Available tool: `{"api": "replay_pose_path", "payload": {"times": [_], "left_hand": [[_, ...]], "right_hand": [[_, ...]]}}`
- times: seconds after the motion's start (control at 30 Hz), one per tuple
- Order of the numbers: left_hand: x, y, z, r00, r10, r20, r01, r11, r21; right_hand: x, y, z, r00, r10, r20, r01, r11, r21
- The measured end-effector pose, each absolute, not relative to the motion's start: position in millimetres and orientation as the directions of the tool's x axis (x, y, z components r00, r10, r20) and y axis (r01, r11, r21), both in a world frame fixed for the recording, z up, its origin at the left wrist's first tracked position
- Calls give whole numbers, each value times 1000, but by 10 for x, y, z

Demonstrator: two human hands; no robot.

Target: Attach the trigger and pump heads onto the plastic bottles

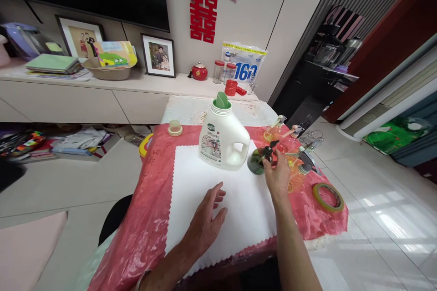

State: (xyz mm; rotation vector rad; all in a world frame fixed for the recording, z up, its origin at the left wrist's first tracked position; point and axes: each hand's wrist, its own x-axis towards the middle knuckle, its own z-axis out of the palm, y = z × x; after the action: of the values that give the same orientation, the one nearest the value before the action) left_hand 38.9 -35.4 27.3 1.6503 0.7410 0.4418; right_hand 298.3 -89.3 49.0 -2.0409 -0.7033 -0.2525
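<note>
A large white detergent jug (pixel 218 141) stands uncapped at the back of a white scalloped cloth (pixel 201 200), its green pour spout (pixel 221 100) showing. My right hand (pixel 278 173) grips a dark green pump bottle (pixel 255 162) near its neck, at the cloth's right edge; the black pump head (pixel 271 146) rises above my fingers. Over the cloth, in front of the jug, my left hand (pixel 210 218) hovers with its fingers apart and holds nothing. A pale cap (pixel 175 127) lies left of the jug.
Clear pump bottles (pixel 273 131) and an orange bottle (pixel 295 173) crowd the table's right side. A roll of tape (pixel 328 197) lies near the right edge on the red plastic cover (pixel 150 200). Behind, jars (pixel 219 72) stand on a low cabinet.
</note>
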Motion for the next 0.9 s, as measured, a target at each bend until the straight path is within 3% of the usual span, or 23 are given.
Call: {"api": "replay_pose_path", "payload": {"times": [0.1,0.27,0.43,0.5,0.6,0.73,0.9], "left_hand": [[332,-288,236,701,700,-139,247,-56,967],[235,-201,115,702,699,-139,251,-59,966],[138,-151,169,750,656,-80,288,-215,933],[88,-114,242,772,631,-81,360,-327,874],[1,-64,340,788,610,-86,496,-545,677],[-79,-86,481,784,618,63,520,-709,476],[-71,-232,817,648,613,452,434,-785,443]], "right_hand": [[2524,-1065,350,839,389,380,514,-339,-788],[1603,-1230,94,761,612,216,419,-209,-883],[1277,-1191,71,661,749,47,300,-207,-931],[1306,-1170,74,628,778,-5,269,-223,-937],[1405,-1148,102,596,802,-38,258,-236,-937],[1442,-1143,382,568,823,25,384,-238,-892],[1206,-1200,960,598,710,372,708,-252,-659]]}}
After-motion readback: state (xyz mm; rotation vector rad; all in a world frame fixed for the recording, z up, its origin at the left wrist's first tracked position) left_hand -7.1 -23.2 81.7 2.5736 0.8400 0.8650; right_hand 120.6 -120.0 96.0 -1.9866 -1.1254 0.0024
